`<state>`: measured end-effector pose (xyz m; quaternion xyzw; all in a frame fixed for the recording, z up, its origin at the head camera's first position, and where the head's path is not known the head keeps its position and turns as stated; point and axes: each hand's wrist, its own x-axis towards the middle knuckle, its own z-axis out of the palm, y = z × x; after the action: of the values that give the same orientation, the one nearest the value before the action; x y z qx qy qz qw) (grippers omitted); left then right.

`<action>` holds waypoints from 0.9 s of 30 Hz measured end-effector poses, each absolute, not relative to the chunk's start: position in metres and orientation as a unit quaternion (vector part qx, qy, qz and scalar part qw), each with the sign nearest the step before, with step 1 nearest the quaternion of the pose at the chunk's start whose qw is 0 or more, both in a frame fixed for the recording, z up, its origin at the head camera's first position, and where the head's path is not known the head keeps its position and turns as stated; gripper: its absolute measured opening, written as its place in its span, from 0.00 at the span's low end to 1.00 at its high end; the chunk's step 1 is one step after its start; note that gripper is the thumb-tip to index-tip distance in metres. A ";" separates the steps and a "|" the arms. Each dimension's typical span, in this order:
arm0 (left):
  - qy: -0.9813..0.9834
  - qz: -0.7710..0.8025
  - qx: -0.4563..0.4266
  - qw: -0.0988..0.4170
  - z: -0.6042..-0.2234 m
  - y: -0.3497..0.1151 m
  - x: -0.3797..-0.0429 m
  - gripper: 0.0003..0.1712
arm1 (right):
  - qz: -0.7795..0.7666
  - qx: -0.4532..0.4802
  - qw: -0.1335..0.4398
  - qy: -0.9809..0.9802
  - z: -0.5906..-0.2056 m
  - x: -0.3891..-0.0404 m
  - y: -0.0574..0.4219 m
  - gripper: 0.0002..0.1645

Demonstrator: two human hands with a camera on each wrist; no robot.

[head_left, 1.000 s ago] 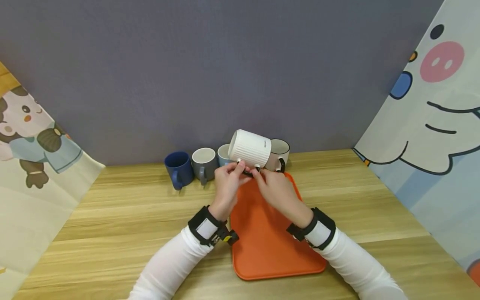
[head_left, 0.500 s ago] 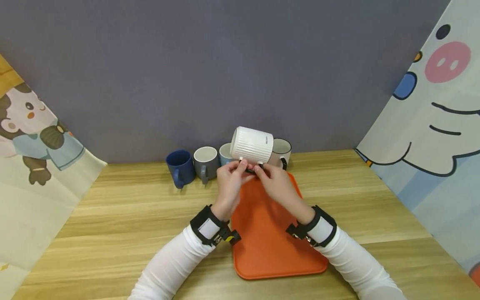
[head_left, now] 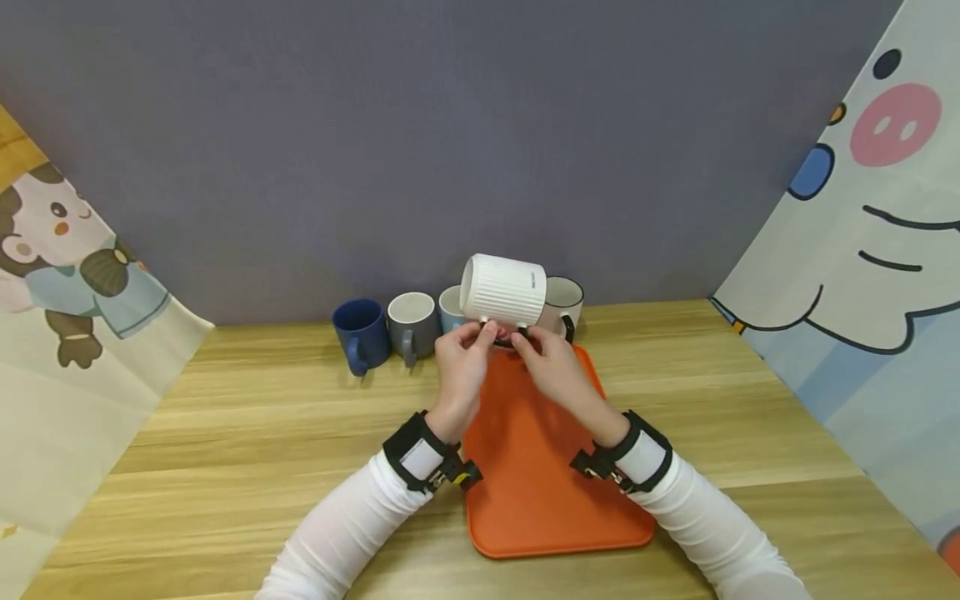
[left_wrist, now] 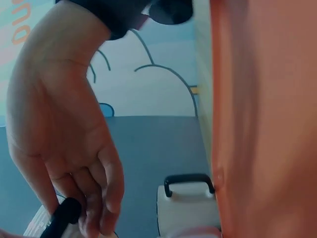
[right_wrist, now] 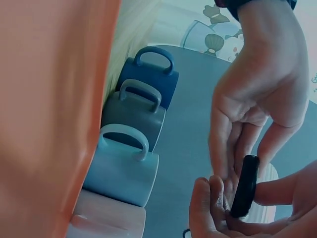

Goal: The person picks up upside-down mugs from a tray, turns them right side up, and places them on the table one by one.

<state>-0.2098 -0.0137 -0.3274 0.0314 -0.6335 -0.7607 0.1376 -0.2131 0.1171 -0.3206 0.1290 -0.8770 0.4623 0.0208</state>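
Above the far end of an orange tray, a white ribbed mug is held on its side, its mouth toward the left. Its black handle points down toward me. My left hand pinches the handle's left end between thumb and fingers. At the other end, my right hand pinches it too. The right wrist view shows thumb and fingers on either side of the handle. Behind the raised mug, a light blue mug is partly covered.
A navy mug and a grey mug stand left of the tray along the back wall. A pale mug with a black handle stands behind my right hand. The right wrist view also shows a pinkish mug beside the light blue one.
The head view has shifted slightly, moving the scene a little to the right. Both hands keep their hold on the mug's handle, with hardly any movement.
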 end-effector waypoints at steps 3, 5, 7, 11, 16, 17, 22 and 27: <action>-0.672 -0.724 0.042 0.151 -0.328 -0.015 -0.210 0.12 | 0.482 0.131 0.013 -0.866 -0.321 -0.214 0.118 0.22; -0.679 -0.718 0.047 0.147 -0.329 -0.015 -0.210 0.13 | 0.510 0.127 0.002 -0.851 -0.321 -0.214 0.118 0.21; -0.677 -0.720 0.054 0.139 -0.330 -0.015 -0.211 0.13 | 0.554 0.117 -0.016 -0.824 -0.321 -0.215 0.117 0.21; -0.671 -0.728 0.061 0.128 -0.332 -0.015 -0.212 0.14 | 0.671 0.081 -0.056 -0.735 -0.322 -0.217 0.114 0.22; -0.666 -0.733 0.070 0.122 -0.333 -0.013 -0.211 0.13 | 0.770 0.045 -0.066 -0.633 -0.322 -0.214 0.109 0.19; -0.665 -0.734 0.072 0.120 -0.333 -0.013 -0.211 0.13 | 0.782 0.039 -0.064 -0.618 -0.322 -0.213 0.108 0.18; -0.649 -0.749 0.072 0.113 -0.334 -0.010 -0.210 0.13 | 0.811 0.033 -0.048 -0.581 -0.322 -0.210 0.106 0.18; -0.621 -0.774 0.066 0.105 -0.333 -0.007 -0.209 0.12 | 0.828 0.040 -0.052 -0.557 -0.323 -0.210 0.107 0.17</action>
<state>-0.2093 -0.0075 -0.3335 0.0661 -0.6208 -0.7741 0.1051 -0.2104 0.1067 -0.3225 0.0403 -0.5567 0.8281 -0.0519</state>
